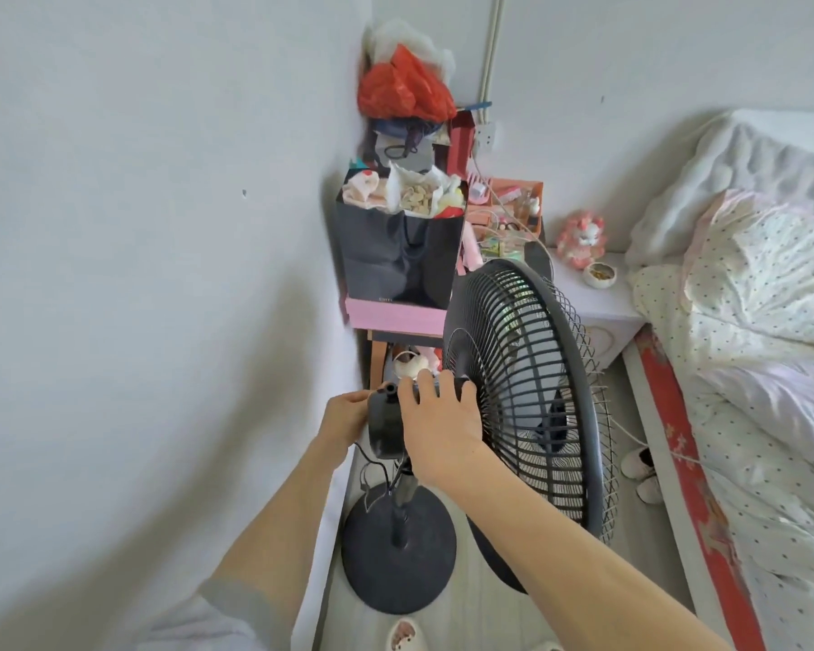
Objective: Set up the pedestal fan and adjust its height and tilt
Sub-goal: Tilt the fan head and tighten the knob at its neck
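Observation:
A black pedestal fan stands on the floor between the wall and the bed. Its round wire grille [527,392] faces right, its motor housing [385,427] points toward me, and its round base [398,552] sits below on a short pole [401,498]. My right hand [438,425] lies over the top of the motor housing, fingers curled round it just behind the grille. My left hand [344,418] grips the rear left side of the housing, by the small knob [388,390] on top. A black cord hangs near the pole.
A cluttered shelf with a black paper bag [398,256], pink box and red plastic bag [403,89] stands in the corner behind the fan. A white nightstand [597,298] and the bed [748,298] lie to the right. Shoes [640,467] rest on the floor beyond the grille.

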`<action>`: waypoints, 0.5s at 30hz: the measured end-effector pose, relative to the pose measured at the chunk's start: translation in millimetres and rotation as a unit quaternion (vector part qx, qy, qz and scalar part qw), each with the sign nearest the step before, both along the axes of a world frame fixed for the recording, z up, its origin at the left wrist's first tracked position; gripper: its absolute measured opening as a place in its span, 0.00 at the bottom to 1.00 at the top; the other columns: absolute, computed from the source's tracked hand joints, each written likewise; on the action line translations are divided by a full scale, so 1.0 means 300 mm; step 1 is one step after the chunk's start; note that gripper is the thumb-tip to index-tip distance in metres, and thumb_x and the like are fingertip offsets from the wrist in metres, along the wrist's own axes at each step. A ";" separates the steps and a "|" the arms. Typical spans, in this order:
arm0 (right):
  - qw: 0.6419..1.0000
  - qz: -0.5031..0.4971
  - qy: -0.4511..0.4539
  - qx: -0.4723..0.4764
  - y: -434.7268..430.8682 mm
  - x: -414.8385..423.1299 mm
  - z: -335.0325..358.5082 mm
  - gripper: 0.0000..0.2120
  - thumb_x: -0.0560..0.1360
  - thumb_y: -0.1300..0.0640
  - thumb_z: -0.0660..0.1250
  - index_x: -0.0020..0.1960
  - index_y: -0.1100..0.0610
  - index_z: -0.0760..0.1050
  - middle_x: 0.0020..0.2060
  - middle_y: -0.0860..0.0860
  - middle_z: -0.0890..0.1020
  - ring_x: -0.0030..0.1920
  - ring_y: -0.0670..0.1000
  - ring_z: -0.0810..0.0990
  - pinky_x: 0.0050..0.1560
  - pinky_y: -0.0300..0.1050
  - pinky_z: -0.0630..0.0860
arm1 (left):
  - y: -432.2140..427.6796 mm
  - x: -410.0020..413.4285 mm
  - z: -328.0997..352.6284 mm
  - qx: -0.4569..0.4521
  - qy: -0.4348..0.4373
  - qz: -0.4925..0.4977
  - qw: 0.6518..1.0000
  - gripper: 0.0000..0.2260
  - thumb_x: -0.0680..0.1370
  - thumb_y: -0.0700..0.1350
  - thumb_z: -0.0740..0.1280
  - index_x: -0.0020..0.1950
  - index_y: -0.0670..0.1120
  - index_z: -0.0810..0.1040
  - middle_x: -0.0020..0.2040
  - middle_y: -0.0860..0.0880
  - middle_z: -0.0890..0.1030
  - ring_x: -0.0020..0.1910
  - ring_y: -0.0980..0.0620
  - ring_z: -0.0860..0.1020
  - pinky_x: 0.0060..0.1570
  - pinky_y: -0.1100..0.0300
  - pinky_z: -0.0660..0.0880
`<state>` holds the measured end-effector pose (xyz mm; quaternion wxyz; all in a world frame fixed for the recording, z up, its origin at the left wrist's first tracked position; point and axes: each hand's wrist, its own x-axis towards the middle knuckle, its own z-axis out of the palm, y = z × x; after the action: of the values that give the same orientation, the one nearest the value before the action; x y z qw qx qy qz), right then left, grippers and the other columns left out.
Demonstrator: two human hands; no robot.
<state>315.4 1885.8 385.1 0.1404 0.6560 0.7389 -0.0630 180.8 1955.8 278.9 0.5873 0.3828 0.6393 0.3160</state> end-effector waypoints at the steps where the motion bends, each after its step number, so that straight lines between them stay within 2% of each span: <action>1: 1.000 0.002 -0.002 -0.004 0.007 0.005 0.001 0.37 0.79 0.54 0.66 0.80 0.58 0.50 0.78 0.60 0.57 0.77 0.65 0.56 0.74 0.64 0.55 | -0.010 0.010 -0.008 -0.012 -0.027 0.020 0.999 0.12 0.79 0.38 0.68 0.39 0.49 0.84 0.32 0.56 0.85 0.39 0.49 0.81 0.32 0.61 0.76; 4: 1.000 0.008 -0.004 -0.026 0.030 0.013 -0.008 0.42 0.75 0.50 0.71 0.80 0.56 0.50 0.77 0.59 0.58 0.76 0.63 0.58 0.75 0.64 0.54 | -0.032 0.027 -0.034 -0.060 -0.110 0.057 0.990 0.08 0.80 0.40 0.65 0.46 0.45 0.83 0.33 0.53 0.85 0.35 0.51 0.82 0.28 0.63 0.77; 7: 1.000 0.007 0.009 -0.026 0.036 0.038 -0.020 0.45 0.72 0.49 0.73 0.79 0.57 0.51 0.75 0.57 0.62 0.74 0.61 0.61 0.75 0.64 0.54 | -0.040 0.048 -0.068 -0.075 -0.159 0.055 0.983 0.11 0.82 0.42 0.62 0.47 0.45 0.84 0.36 0.50 0.86 0.36 0.50 0.83 0.33 0.60 0.80; 9: 1.000 0.008 0.017 -0.016 0.030 0.049 -0.036 0.45 0.72 0.50 0.73 0.79 0.57 0.51 0.74 0.57 0.63 0.74 0.61 0.61 0.76 0.64 0.53 | -0.055 0.057 -0.105 -0.079 -0.197 0.050 0.976 0.14 0.83 0.42 0.61 0.45 0.46 0.85 0.39 0.47 0.85 0.35 0.51 0.83 0.35 0.58 0.75; 11: 1.000 0.012 0.014 -0.009 0.026 0.050 -0.047 0.46 0.71 0.50 0.73 0.79 0.57 0.51 0.75 0.57 0.63 0.75 0.61 0.61 0.76 0.65 0.53 | -0.072 0.061 -0.144 -0.095 -0.214 0.054 0.971 0.14 0.83 0.43 0.60 0.45 0.45 0.84 0.39 0.45 0.84 0.35 0.50 0.81 0.33 0.59 0.70; 13: 1.000 0.012 0.012 -0.011 0.022 0.046 -0.047 0.47 0.70 0.50 0.74 0.79 0.57 0.50 0.74 0.57 0.63 0.75 0.60 0.60 0.76 0.64 0.52 | -0.082 0.062 -0.165 -0.112 -0.213 0.059 0.969 0.13 0.84 0.42 0.59 0.46 0.44 0.81 0.36 0.46 0.84 0.36 0.49 0.78 0.34 0.61 0.66; 15: 1.000 0.014 0.011 -0.012 0.023 0.039 -0.047 0.47 0.70 0.50 0.74 0.79 0.57 0.51 0.74 0.57 0.63 0.75 0.60 0.60 0.76 0.64 0.52 | -0.085 0.058 -0.176 -0.128 -0.230 0.064 0.962 0.16 0.84 0.41 0.58 0.42 0.44 0.82 0.33 0.46 0.82 0.34 0.50 0.73 0.34 0.61 0.62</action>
<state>327.1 1892.6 371.0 0.1411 0.6427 0.7490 -0.0774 198.2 1930.4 225.9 0.7413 0.1794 0.5450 0.3482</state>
